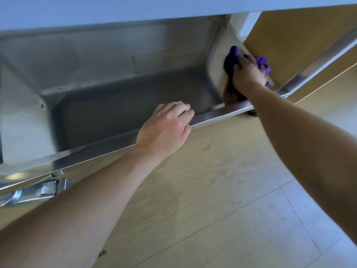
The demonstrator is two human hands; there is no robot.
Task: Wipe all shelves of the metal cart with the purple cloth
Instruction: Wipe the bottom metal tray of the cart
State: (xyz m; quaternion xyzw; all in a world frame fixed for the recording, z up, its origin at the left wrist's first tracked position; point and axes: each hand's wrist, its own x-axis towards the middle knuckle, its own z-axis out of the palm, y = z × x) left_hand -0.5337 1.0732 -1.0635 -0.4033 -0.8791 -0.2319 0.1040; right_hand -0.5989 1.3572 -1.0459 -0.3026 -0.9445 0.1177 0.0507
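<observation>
At the lower left a caster bracket [36, 190] of the metal cart [21, 132] shows just above the wooden floor [212, 190]. Above it lies the tray-like bottom shelf [119, 105], grey and dull, with dark specks near its left rear corner. The left hand [166, 124] has its grip clenched over the front lip [222, 112] of this shelf, fingers curled on the edge, seemingly steadying the cart. Farther right, the right hand [249, 74] has its grip closed on the bunched purple cloth [230, 59], pressing it against the shelf's right end wall, just above the near right corner. A pale surface [116, 8] hangs overhead, probably the next shelf up; its top is hidden.

My judgement is that the work is on the lowest shelf, at its right end. The floor of the tray and the speckled left corner look yet to be wiped. Whether the upper shelves are done cannot be told from here.
</observation>
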